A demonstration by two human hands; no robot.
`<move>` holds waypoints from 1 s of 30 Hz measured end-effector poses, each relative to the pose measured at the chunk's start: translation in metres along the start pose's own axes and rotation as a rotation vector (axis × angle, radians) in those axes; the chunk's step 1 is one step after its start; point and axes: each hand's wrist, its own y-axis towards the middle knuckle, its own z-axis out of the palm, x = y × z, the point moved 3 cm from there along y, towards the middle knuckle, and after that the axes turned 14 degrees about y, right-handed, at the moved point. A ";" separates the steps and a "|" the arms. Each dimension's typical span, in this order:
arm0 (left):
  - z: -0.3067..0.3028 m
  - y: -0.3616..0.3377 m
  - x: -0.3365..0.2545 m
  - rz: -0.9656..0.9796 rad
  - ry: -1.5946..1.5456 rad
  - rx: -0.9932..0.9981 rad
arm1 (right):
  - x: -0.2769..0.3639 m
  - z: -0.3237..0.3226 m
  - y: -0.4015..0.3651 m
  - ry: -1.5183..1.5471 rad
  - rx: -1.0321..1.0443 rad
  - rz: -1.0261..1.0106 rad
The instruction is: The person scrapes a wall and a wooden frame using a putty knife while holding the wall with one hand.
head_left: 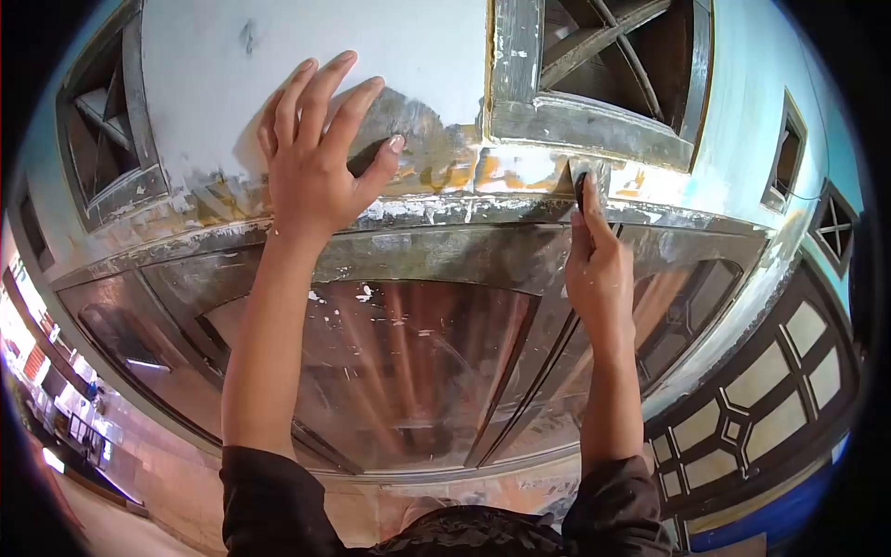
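My left hand (317, 167) lies against the pale wall (213, 84) with its fingers spread, and it holds nothing. A grey patch (401, 119) shows on the wall just right of those fingers. My right hand (599, 260) is closed around a putty knife (582, 189) with a dark handle. Its index finger stretches up along the tool. The blade is at the strip of peeling white and ochre paint (520, 170) below the vent opening; my fingers partly hide it.
A weathered wooden vent frame (594, 130) with crossed bars sits above my right hand. Below the strip are wood-framed glass panels (408, 371) with paint flecks. A dark door with pale panes (756, 395) stands at the right. Tiled floor (186, 455) shows at lower left.
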 end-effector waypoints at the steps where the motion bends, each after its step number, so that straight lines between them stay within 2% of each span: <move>1: 0.001 0.000 -0.001 0.000 -0.002 0.003 | -0.005 0.002 -0.004 0.025 -0.010 -0.031; 6: 0.001 0.001 -0.001 -0.019 -0.021 -0.046 | 0.001 0.003 0.005 0.043 -0.060 -0.177; 8: 0.000 0.001 -0.001 -0.012 -0.020 -0.026 | 0.020 -0.002 0.009 -0.018 0.048 0.119; 9: 0.000 0.000 0.000 -0.007 -0.011 -0.001 | 0.012 0.001 0.006 -0.018 0.046 0.114; 11: 0.000 0.000 -0.001 -0.010 -0.006 -0.010 | -0.007 0.008 -0.004 0.006 -0.023 -0.104; 12: -0.001 0.001 -0.002 -0.016 -0.013 -0.001 | -0.003 0.007 -0.007 0.023 0.016 0.004; 13: -0.001 0.001 -0.002 -0.021 -0.020 0.011 | -0.005 0.009 -0.005 0.026 0.021 0.002; 16: 0.001 0.001 -0.001 -0.018 -0.021 -0.011 | -0.002 0.009 0.004 0.008 -0.044 -0.155; 25: 0.001 0.001 -0.001 -0.026 -0.038 -0.023 | 0.009 0.004 0.005 -0.048 -0.018 -0.052; 26: 0.000 0.000 -0.001 -0.026 -0.035 -0.020 | 0.008 0.003 0.007 -0.002 -0.059 -0.124; 29: 0.000 0.001 0.000 -0.020 -0.032 -0.016 | 0.007 -0.001 0.004 -0.019 -0.061 -0.140; 30: 0.000 0.000 0.001 -0.011 -0.028 0.001 | 0.007 -0.002 0.000 -0.018 -0.028 -0.087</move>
